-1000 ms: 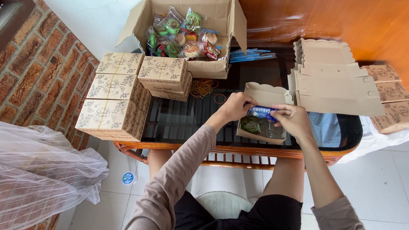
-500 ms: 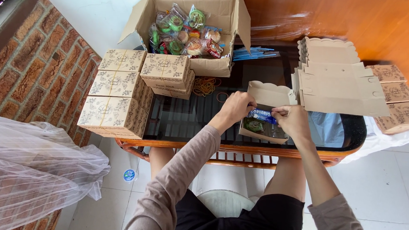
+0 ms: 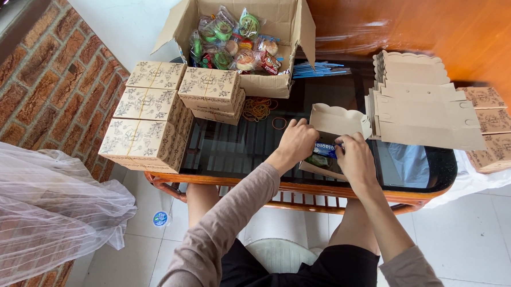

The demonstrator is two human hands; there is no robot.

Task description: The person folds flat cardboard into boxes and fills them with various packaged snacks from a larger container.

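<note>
From the head camera, both hands meet over a small open kraft gift box (image 3: pixel 338 123) that stands at the near edge of a dark glass-topped table (image 3: pixel 238 148). The left hand (image 3: pixel 297 142) is curled with its fingers over the left side of the box, its knuckles up; the right hand (image 3: pixel 355 159) is closed on a blue snack packet (image 3: pixel 324 147), which lies just inside the box's mouth between the two hands (whether the left fingers also pinch the packet cannot be told). A green-wrapped item (image 3: pixel 319 160) shows in the box just below the packet. The box's scalloped lid flap stands up behind the hands.

To the left on the table sit closed patterned gift boxes (image 3: pixel 148 121), stacked and tied with thin string, with two more (image 3: pixel 212 93) piled nearer the middle. Behind them a large open cardboard carton (image 3: pixel 248 40) holds assorted wrapped snacks (image 3: pixel 231 42). A loose heap of rubber bands (image 3: pixel 260 108) lies between the carton and the small box, and a bundle of blue straws (image 3: pixel 319 70) rests just right of the carton. To the right, a stack of flat unfolded box blanks (image 3: pixel 424 105) lies beside more patterned boxes (image 3: pixel 494 128). A white net bag (image 3: pixel 40 209) lies on the tiled floor at left, by the brick wall (image 3: pixel 51 88).
</note>
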